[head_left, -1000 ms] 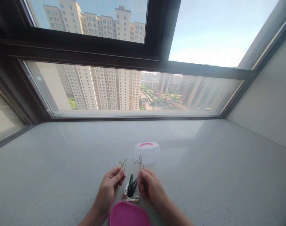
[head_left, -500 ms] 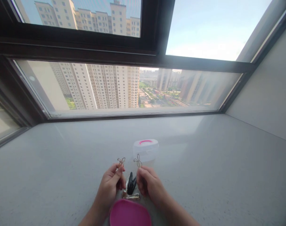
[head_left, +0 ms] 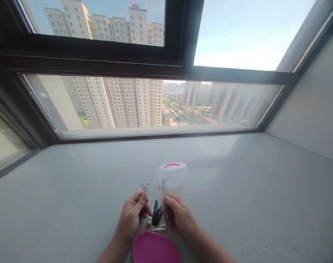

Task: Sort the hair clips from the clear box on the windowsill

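My left hand [head_left: 133, 213] pinches a small bow-shaped gold wire clip [head_left: 145, 188] between thumb and forefinger, its loops pointing up. Beside it, my right hand [head_left: 178, 213] grips a second gold wire clip [head_left: 163, 187], one long loop standing upright. The two clips are apart, at about the same height. Below and between my hands lie several slim black clips [head_left: 156, 213] and shiny gold metal pieces [head_left: 158, 228], partly covered by my fingers. Nearest me is a pink dish [head_left: 156, 250], cut off by the bottom of the view.
A translucent white box [head_left: 171, 177] with a pink handle [head_left: 172, 165] stands just beyond my hands on the pale sill [head_left: 86, 193]. Dark window frames [head_left: 161, 138] border the sill at the back and left. A white wall [head_left: 311, 109] rises at the right.
The whole scene sits slightly further right in the view. Both hands keep their grip on the wire clips, with hardly any movement relative to the sill.
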A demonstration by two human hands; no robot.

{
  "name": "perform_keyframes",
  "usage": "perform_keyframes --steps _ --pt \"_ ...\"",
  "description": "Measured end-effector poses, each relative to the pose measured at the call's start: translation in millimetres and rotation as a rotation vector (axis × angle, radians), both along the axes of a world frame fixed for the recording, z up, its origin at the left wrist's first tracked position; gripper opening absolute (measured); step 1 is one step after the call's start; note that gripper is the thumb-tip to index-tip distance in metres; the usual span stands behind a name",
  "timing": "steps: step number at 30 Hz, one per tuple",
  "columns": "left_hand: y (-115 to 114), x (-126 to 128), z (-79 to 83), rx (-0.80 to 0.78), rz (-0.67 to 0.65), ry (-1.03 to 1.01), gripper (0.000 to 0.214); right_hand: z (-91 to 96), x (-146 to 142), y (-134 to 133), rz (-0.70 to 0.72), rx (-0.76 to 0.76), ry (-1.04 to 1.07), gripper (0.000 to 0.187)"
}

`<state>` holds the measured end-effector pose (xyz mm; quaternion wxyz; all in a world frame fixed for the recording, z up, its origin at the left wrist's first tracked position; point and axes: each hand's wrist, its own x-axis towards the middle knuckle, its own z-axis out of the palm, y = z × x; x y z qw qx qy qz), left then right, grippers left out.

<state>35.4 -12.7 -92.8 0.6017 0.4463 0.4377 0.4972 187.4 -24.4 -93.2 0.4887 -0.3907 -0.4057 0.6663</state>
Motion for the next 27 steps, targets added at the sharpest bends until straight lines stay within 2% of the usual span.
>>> perform_keyframes --steps 18,27 --pt "0.3 -0.2 -1.5 -0.009 -0.078 0.051 0.028 0.3 0.8 -1.2 0.016 0.01 -0.045 0.034" --pt "0.7 1.0 1.4 0.047 -0.038 0.103 0.028 2.4 0.5 -1.8 0.023 0.004 -0.089 0.033"
